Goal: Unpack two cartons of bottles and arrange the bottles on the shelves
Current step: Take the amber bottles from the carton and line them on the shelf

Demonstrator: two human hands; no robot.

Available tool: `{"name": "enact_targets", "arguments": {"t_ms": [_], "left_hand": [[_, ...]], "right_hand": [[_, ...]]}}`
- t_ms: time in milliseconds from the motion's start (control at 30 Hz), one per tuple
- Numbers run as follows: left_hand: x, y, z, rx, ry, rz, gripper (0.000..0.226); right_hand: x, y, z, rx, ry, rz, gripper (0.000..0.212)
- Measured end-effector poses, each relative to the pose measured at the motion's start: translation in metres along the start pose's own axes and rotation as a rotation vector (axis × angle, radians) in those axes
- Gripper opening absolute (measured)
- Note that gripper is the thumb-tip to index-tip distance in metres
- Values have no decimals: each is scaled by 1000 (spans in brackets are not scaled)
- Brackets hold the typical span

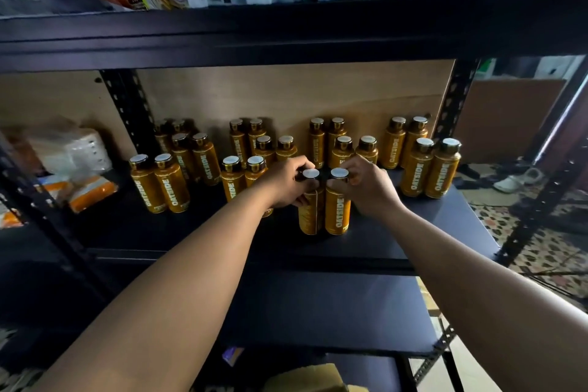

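Two amber bottles with dark caps stand side by side on the dark shelf [413, 232], near its front. My left hand [283, 183] grips the left bottle [308, 216] around its neck. My right hand [369, 184] grips the right bottle [337, 213] the same way. Behind them, several identical bottles stand in paired rows, such as a pair at the left [159, 183] and a pair at the right [429, 169]. A corner of a cardboard carton [305, 379] shows at the bottom edge.
The shelf above [286, 29] holds snack bags and small white boxes. Wrapped packs [73, 156] lie on the neighbouring shelf at left. A lower shelf board [318, 312] juts out below. Perforated uprights [455, 99] frame the bay. Tiled floor with a shoe [512, 181] lies to the right.
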State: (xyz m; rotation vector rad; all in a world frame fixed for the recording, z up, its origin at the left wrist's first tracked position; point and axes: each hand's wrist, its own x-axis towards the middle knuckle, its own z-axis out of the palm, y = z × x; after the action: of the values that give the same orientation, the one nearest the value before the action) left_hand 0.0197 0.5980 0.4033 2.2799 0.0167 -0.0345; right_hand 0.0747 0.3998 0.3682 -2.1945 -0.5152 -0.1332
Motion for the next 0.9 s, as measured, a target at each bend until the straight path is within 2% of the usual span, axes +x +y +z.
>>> {"name": "enact_targets", "arguments": {"t_ms": [67,233,433,567,700,800,900], "left_hand": [[3,2,2,31,29,14,22],[7,5,6,37,107,17,26],[13,5,7,87,129,18,30],[20,11,6,147,141,15,36],[25,12,6,121,86,50,30],[29,12,6,94,34,51,50],[34,13,6,60,9,38,54]], "right_hand": [[2,-1,-1,-18,39,14,40],[6,-1,0,-40,68,27,42],[6,4,-7,13,49,17,28],[10,4,-14,-24,39,18,31],[13,10,-18,-26,12,13,29],[15,14,-21,-28,4,-4,33],[15,16,-22,-5,3,-7,38]]}}
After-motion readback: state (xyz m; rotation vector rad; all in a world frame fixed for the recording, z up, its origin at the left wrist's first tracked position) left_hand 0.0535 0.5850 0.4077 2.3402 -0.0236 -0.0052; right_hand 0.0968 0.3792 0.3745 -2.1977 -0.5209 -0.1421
